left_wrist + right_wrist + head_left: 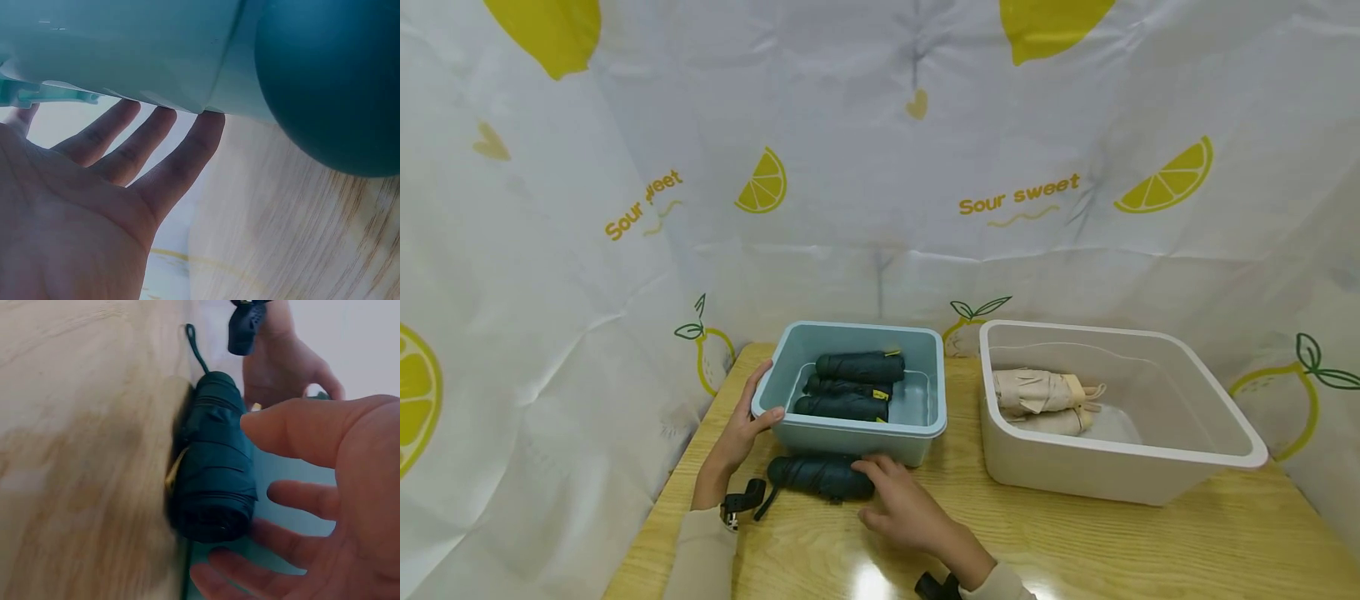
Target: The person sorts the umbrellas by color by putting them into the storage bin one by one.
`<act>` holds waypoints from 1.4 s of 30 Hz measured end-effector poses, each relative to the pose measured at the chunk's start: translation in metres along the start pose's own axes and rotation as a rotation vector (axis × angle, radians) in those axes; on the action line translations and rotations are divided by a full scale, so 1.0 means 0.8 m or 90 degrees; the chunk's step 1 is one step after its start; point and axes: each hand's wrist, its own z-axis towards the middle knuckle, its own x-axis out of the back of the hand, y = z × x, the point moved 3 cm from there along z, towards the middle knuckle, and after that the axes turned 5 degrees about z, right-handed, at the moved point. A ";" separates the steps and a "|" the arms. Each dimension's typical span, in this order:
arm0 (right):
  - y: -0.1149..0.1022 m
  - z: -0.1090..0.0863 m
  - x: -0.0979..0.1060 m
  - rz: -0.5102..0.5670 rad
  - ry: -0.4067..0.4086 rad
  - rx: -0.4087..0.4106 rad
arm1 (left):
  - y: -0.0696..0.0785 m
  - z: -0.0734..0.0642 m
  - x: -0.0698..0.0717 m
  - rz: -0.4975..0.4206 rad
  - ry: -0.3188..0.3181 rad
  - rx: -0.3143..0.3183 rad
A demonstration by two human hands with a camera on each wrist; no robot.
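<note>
A folded dark green umbrella (820,477) lies on the wooden table along the front of a light blue bin (857,430), its strap end to the left. My right hand (906,504) is at the umbrella's right end. In the right wrist view its thumb and fingers (300,428) are spread around the end of the umbrella (215,456). My left hand (747,429) rests at the bin's front left corner, thumb at the front rim. Straight fingers (181,156) touch the bin's outer wall (125,56) in the left wrist view. Several similar umbrellas (859,367) lie inside the bin.
A larger off-white bin (1097,462) stands to the right, with folded beige umbrellas (1037,392) at its left side. Behind and to the left of the table (1060,550) hangs a white curtain (850,200) with lemon prints.
</note>
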 end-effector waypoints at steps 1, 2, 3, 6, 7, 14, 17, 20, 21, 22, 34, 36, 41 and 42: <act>0.000 0.000 -0.002 -0.002 -0.002 -0.005 | 0.000 0.000 0.000 0.000 0.000 0.000; 0.001 0.001 -0.003 -0.004 -0.002 -0.009 | 0.000 0.000 0.001 0.000 -0.001 0.000; 0.001 0.001 -0.004 -0.006 -0.001 -0.012 | 0.000 0.000 0.001 0.000 -0.001 -0.001; 0.000 0.003 -0.006 -0.008 0.008 -0.015 | 0.000 0.000 0.002 0.003 -0.001 -0.004; 0.000 0.003 -0.007 -0.011 0.013 -0.017 | 0.000 0.000 0.002 0.003 -0.001 -0.004; -0.003 0.004 -0.016 -0.008 0.028 -0.070 | 0.001 -0.001 0.001 0.010 0.001 0.000; -0.002 0.004 -0.020 -0.006 0.030 -0.091 | 0.001 -0.002 0.000 0.011 0.004 0.001; -0.002 0.006 -0.022 -0.001 0.044 -0.097 | 0.002 -0.002 0.000 0.011 0.004 0.002; -0.001 0.007 -0.023 -0.001 0.050 -0.097 | 0.003 -0.002 0.000 0.012 0.004 0.003; -0.001 0.007 -0.023 -0.001 0.057 -0.096 | 0.003 -0.002 0.000 0.013 0.005 0.003; 0.006 0.018 -0.027 -0.031 0.081 -0.104 | 0.003 -0.001 -0.002 0.021 0.008 0.000; 0.008 0.019 -0.027 -0.031 0.084 -0.103 | 0.002 -0.001 -0.002 0.022 0.009 0.002; 0.015 0.021 -0.032 -0.037 0.099 -0.099 | 0.001 -0.001 -0.001 0.020 0.008 0.003; 0.016 0.021 -0.032 -0.039 0.102 -0.099 | 0.001 -0.001 -0.001 0.018 0.007 0.003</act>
